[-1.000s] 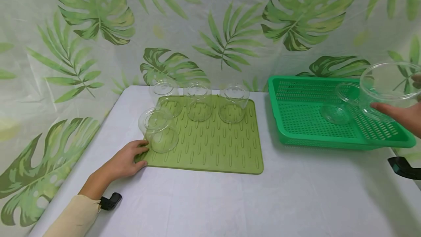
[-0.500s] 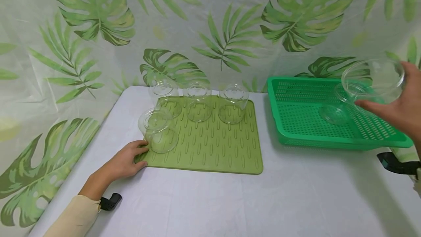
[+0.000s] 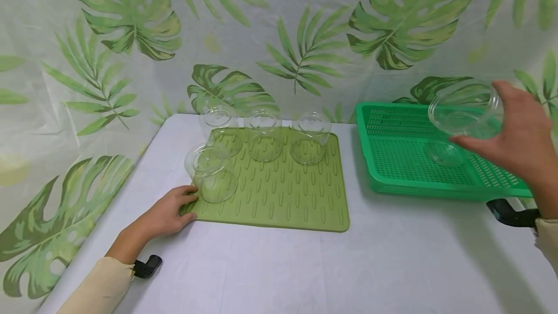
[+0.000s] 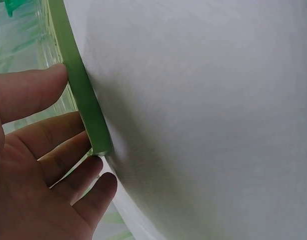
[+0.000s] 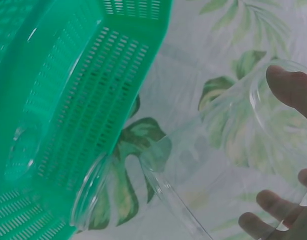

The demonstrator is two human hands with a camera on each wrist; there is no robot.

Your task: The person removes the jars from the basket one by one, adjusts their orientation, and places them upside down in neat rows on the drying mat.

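Note:
My right hand (image 3: 520,132) holds a clear cup (image 3: 464,110) between thumb and fingers, raised in front of the green basket (image 3: 370,159). In the right wrist view this cup's wide rim and see-through wall show beside the fingertips (image 5: 271,197). Behind it, another clear cup (image 3: 443,153) sits in the basket, partly covered by the held one. At the near left corner of the olive-green ribbed mat (image 3: 283,193), my left hand (image 3: 167,212) touches the edges, fingers spread and relaxed. The thumb (image 4: 43,82) lies against the mat's near edge, close to a standing cup (image 3: 213,180).
Three clear cups, one of them the middle cup (image 3: 263,147), stand in a row along the mat's far side. A white cloth covers the table (image 3: 279,270). Behind rises a leaf-patterned curtain (image 3: 305,62).
My right hand has come in from the right edge and moved left with the cup, which now overlaps the cup in the basket. The left hand stays at the mat's corner.

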